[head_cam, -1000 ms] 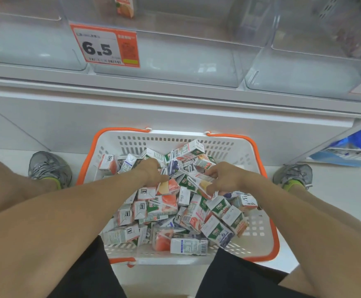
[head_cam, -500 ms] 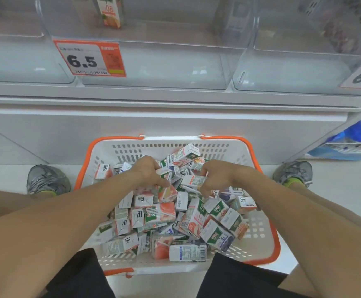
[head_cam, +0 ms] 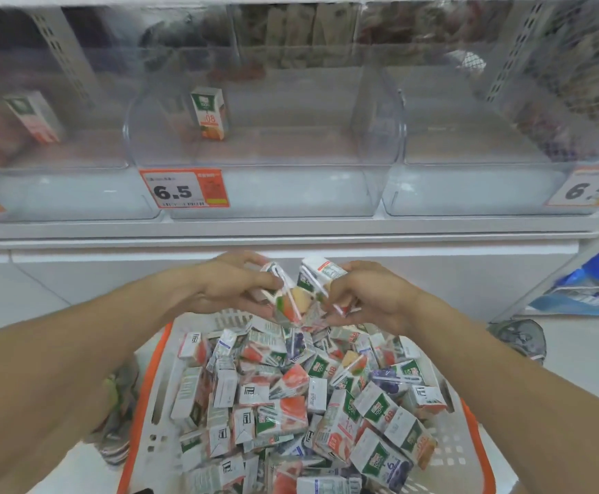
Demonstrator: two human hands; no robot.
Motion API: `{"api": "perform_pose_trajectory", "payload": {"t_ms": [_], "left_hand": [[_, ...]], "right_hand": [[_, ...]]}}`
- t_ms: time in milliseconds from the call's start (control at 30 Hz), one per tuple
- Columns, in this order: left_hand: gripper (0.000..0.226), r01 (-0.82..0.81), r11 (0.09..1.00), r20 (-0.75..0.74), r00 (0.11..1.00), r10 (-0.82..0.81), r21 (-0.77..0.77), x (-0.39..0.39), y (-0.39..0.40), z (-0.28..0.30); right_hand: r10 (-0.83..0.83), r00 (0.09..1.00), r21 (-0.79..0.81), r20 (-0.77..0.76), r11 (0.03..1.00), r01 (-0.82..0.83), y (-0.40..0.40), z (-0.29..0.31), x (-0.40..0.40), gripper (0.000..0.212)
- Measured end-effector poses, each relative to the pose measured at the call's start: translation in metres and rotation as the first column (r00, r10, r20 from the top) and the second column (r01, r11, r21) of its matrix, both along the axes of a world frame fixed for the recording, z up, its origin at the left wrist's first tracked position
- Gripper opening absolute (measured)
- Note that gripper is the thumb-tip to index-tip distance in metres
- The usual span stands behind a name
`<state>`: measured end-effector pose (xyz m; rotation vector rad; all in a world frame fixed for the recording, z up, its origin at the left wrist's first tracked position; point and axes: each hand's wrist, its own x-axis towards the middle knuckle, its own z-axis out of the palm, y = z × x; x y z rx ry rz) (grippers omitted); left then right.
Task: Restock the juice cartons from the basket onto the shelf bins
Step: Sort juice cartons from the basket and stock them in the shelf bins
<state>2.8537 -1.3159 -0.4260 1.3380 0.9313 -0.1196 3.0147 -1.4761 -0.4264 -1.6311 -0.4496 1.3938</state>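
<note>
Two small juice cartons are lifted clear of the pile, above the far rim of the basket and below the shelf edge. The left hand has its grip closed around a small carton with a peach-and-green fruit print and a wrapped straw; the right hand has its grip closed around a small white-and-green carton with a barcode panel, tilted with its top toward the shelf. The two cartons sit just beside each other, nearly touching between the hands, though motion blur hides the exact contact.

Below them, the white plastic basket with orange rim stands on the floor, heaped with a jumble of small juice cartons in red, green, white and purple prints, lying at every angle.

Above, a row of clear plastic shelf bins sits on the white shelf. The middle bin holds one upright green-and-orange carton toward its back left; the left bin holds a tilted white-and-red carton. An orange-framed price tag reading 6.5 is fixed to the middle bin's front, and a second similar tag shows on the right bin.

A grey sneaker shows on the floor to the right of the basket
</note>
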Motion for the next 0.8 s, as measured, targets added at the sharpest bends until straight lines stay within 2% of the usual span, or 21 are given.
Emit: {"api": "perform_pose_trajectory", "payload": {"t_ms": [100,200,367,467,567,633,700,800], "left_hand": [[0.040,0.064,0.998,0.085,0.994,-0.063,-0.010,0.002,0.010,0.034],[0.031,0.100,0.995,0.104,0.990,-0.099,-0.011,0.000,0.014,0.057],[0.056,0.146,0.988,0.117,0.983,-0.140,-0.047,-0.014,0.016,0.056],[0.048,0.149,0.988,0.108,0.984,-0.144,-0.047,-0.015,0.022,0.056],[0.033,0.109,0.994,0.004,0.994,-0.109,0.011,-0.018,0.028,0.055],[0.039,0.068,0.996,-0.076,0.995,-0.064,0.052,-0.021,0.032,0.052],[0.045,0.039,0.998,-0.124,0.992,-0.032,0.057,-0.022,0.039,0.047],[0.042,0.020,1.000,-0.150,0.989,-0.018,0.018,-0.022,0.044,0.044]], "right_hand": [[-0.063,0.996,0.056,-0.069,0.996,0.067,0.010,0.003,-0.005,0.028],[-0.086,0.985,0.121,-0.151,0.987,0.105,0.020,0.005,-0.012,0.032],[-0.096,0.925,0.194,-0.367,0.965,0.177,0.027,0.007,-0.018,0.023],[-0.127,0.887,0.191,-0.444,0.954,0.232,0.032,0.006,-0.017,0.031],[-0.168,0.884,0.175,-0.436,0.948,0.266,0.036,0.004,-0.014,0.024],[-0.141,0.906,0.186,-0.400,0.955,0.231,0.037,0.005,-0.016,0.024],[-0.107,0.919,0.209,-0.380,0.958,0.198,0.038,0.005,-0.019,0.031],[-0.084,0.943,0.244,-0.322,0.955,0.169,0.040,0.004,-0.023,0.054]]}}
